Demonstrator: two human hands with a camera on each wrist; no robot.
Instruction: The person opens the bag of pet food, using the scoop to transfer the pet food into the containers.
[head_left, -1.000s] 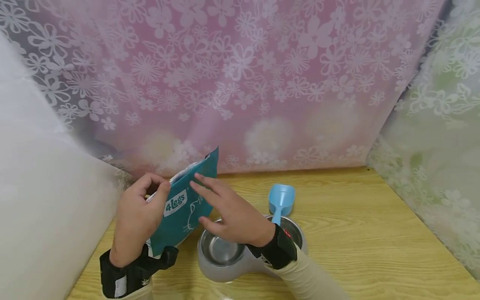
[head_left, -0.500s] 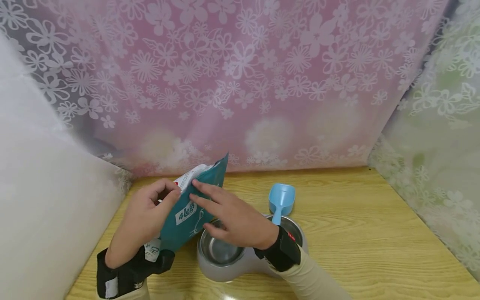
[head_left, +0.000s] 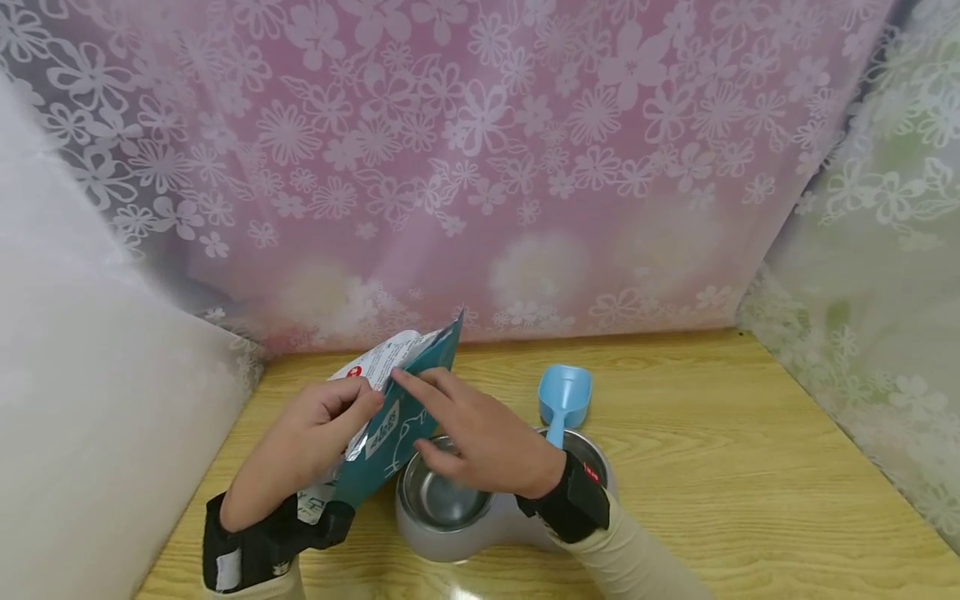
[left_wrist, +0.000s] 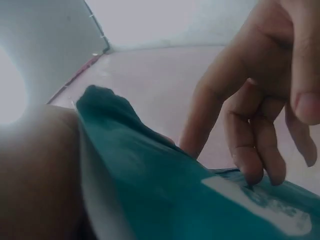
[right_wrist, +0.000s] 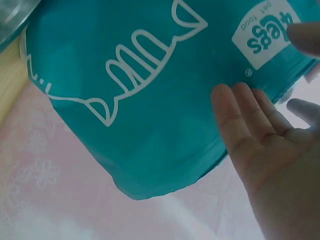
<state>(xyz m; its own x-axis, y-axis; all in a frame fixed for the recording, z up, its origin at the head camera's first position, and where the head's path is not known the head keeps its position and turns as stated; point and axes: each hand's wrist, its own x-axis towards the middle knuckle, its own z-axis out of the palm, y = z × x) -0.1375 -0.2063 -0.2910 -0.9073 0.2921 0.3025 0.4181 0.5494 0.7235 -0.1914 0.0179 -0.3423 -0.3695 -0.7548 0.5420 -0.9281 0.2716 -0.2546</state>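
Note:
A teal pet food bag (head_left: 367, 479) with a white label stands tilted left of centre, partly hidden by both hands. Its white printed back panel rises behind the top edge. My left hand (head_left: 303, 433) pinches the left part of this edge between thumb and curled fingers. Against the bag's front and upper rim lie the mostly straight fingers of my right hand (head_left: 487, 437), the thumb held apart. In the right wrist view, several fingertips of the right hand (right_wrist: 280, 165) meet the teal face. How far the bag's mouth is parted cannot be seen.
A grey double bowl (head_left: 450, 542) with steel insets stands below the right hand, its right inset partly covered by the wrist strap. Across that bowl's rim lies the handle of a light-blue scoop (head_left: 565, 393). Flowered pink cloth (head_left: 480, 208) hangs behind the wooden table (head_left: 712, 467).
The bag has shifted right and turned, showing more of its white back panel and less of its label. Both hands have moved slightly right with it, and the right index finger now reaches the upper edge.

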